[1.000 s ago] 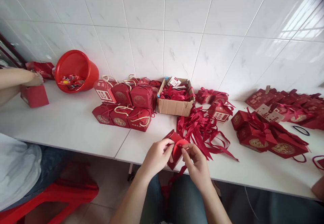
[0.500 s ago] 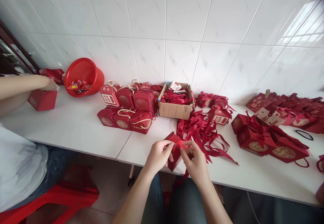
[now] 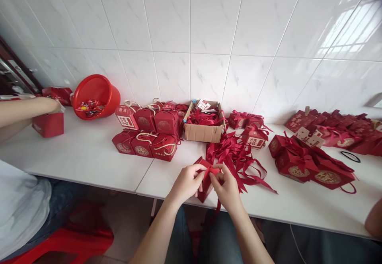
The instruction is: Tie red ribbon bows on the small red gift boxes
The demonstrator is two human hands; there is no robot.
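Note:
A red gift box (image 3: 205, 192) stands at the table's front edge, between my two hands. My left hand (image 3: 191, 181) is closed at the box's upper left, thumb and fingers pinching its top. Across from it, my right hand (image 3: 223, 183) pinches the bright red upper edge, its fingertips nearly meeting the left ones. Whether a thin ribbon is also between the fingertips, I cannot make out. A red ribbon end (image 3: 219, 206) hangs below my right hand. Just behind lies a loose heap of red ribbons (image 3: 229, 152).
A cardboard box (image 3: 204, 132) of ribbons stands by the wall. Stacked gift boxes (image 3: 143, 144) are to its left, ribbon-tied boxes (image 3: 310, 164) to the right. Far left, a co-worker's hand reaches into a box (image 3: 50, 124) beside a tilted red bucket (image 3: 112, 98) holding wrapped sweets.
My fingertips have drawn slightly closer together at the top of the gift box. The view has shifted a little; the co-worker's arm stays at its box.

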